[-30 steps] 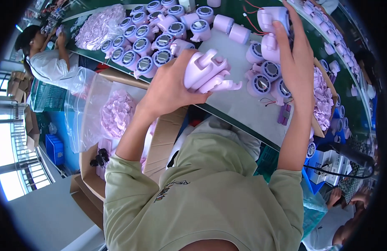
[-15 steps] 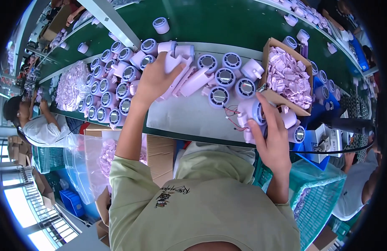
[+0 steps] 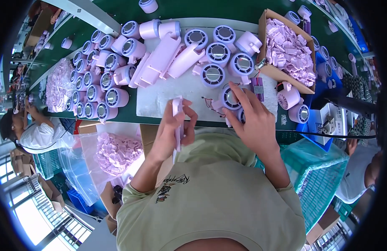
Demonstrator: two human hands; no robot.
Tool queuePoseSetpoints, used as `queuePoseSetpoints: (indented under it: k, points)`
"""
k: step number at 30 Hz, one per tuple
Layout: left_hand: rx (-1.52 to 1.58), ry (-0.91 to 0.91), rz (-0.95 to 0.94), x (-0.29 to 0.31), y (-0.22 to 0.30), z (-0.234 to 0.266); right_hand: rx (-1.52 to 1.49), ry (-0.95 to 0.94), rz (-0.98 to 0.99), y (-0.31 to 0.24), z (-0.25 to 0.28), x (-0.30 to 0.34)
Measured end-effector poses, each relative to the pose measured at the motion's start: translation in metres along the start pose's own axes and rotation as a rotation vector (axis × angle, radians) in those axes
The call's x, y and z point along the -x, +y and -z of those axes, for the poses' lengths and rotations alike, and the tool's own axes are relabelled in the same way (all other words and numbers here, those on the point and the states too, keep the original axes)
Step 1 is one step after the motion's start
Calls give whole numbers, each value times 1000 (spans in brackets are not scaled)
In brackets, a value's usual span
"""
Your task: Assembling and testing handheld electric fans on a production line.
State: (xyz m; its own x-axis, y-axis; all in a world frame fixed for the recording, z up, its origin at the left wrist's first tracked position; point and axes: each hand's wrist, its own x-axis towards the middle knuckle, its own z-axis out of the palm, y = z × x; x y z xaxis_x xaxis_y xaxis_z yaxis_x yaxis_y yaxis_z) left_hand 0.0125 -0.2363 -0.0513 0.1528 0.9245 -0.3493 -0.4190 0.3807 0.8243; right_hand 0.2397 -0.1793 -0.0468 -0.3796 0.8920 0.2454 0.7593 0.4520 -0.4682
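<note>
Upright in my left hand (image 3: 175, 125) is a long, narrow lilac plastic shell (image 3: 178, 111), held near the table's front edge. The fingers are wrapped round it. My right hand (image 3: 254, 119) grips a round lilac housing (image 3: 231, 98) with a dark disc in its face, its fingers over the right side. Thin dark red wires (image 3: 210, 102) stick out to the left of that housing. A purple block (image 3: 257, 88) with wires lies just beyond my right hand. More lilac shells (image 3: 160, 58) lie stacked farther back on the white mat.
Several round lilac housings (image 3: 212, 75) stand on the white mat (image 3: 153, 102), and many more (image 3: 93, 94) crowd the left. A cardboard box (image 3: 281, 73) of small lilac parts stands at right. At left lies a clear bag (image 3: 61, 85) of parts. A green crate (image 3: 317, 175) sits below right.
My left hand has come from the shell stack toward me, now with one shell in it. My right hand has moved left and nearer with the round housing. The view has shifted.
</note>
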Motion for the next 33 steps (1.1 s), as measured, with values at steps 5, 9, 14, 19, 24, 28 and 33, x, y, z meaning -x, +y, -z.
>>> queuePoseSetpoints:
  k: [5,9,14,19,24,28,33]
  points:
    - [72,-4,200,15,-50,-8,-18,-15,-47,-3,4,-2]
    - [307,-88,347,13,-53,-2,-23,-41,-40,-5,3,-9]
    - [313,-143,420,-1,-37,0,55,60,217,-1,-3,-11]
    - [238,-172,414,-4,-28,-3,-133,63,97,-15,15,-8]
    - [230,-437,367,-11,-22,-5,-317,-102,89,-14,39,-13]
    - [183,-433,374,-15,-14,-13,-269,-239,176,-9,49,-19]
    - [-161,-487,128,-8,-18,-18,-270,-150,196,0,72,-29]
